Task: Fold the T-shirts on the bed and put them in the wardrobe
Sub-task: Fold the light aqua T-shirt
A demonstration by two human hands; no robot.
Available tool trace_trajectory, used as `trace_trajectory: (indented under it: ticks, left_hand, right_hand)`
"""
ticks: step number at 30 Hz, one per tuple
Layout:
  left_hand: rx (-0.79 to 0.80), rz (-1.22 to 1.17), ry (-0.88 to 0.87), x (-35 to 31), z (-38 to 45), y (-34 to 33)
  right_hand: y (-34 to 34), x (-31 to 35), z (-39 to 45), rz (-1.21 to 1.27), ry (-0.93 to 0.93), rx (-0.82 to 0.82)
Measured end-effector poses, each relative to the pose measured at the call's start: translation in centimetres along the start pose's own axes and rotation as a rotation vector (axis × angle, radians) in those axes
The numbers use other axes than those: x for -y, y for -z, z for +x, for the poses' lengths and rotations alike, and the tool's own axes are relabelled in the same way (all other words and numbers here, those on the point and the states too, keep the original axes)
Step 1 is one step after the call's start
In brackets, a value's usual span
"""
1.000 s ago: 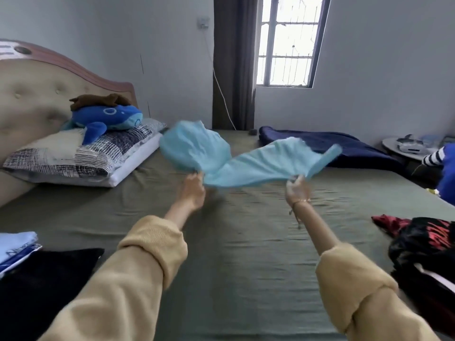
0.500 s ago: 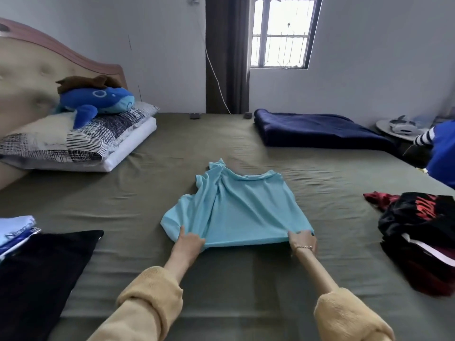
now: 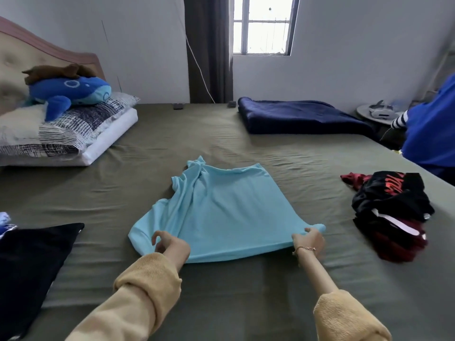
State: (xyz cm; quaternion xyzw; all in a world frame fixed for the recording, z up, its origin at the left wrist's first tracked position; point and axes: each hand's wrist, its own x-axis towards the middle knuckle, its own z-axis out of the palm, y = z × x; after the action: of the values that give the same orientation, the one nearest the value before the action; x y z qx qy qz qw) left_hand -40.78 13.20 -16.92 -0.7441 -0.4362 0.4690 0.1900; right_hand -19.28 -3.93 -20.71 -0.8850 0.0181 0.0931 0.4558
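A light blue T-shirt (image 3: 221,207) lies spread on the olive bed sheet (image 3: 221,303), hem towards me, its left side bunched into folds near the collar. My right hand (image 3: 309,242) grips the shirt's near right hem corner. Over the near left hem corner, my left hand (image 3: 170,244) has its fingers loosely curled with nothing between them. A crumpled pile of black and red T-shirts (image 3: 391,212) sits at the right of the bed. The wardrobe is out of view.
A black garment (image 3: 29,262) lies at the near left, with folded blue clothes (image 3: 5,220) beyond it. Pillows (image 3: 61,131) and a blue whale plush (image 3: 69,92) are at the headboard. A navy blanket (image 3: 295,116) lies at the far side. A person in blue (image 3: 433,124) stands at the right edge.
The shirt went from being shaken in the air to lying flat on the bed, pulled towards me. My left hand has let go of the hem; my right hand still holds its corner.
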Motion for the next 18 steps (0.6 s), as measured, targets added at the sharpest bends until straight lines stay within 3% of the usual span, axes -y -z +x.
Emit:
trace_trajectory:
  ticks: [5, 10, 14, 18]
  left_hand:
    - [-0.011, 0.106, 0.091, -1.7, -1.5, 0.1]
    - [-0.110, 0.153, 0.038, -3.1, -1.1, -0.2]
    - [-0.103, 0.006, -0.109, -2.1, -0.8, -0.5]
    - [0.093, -0.305, -0.267, 1.7, -0.1, -0.9]
  right_hand:
    - [3.0, -2.3, 0.2, -0.364, -0.005, 0.054]
    - [3.4, -2.4, -0.4, -0.652, 0.108, -0.013]
    - [1.9, -1.1, -1.8, -0.784, 0.295, -0.105]
    - [-1.8, 1.2, -4.0, -0.652, 0.474, 0.230]
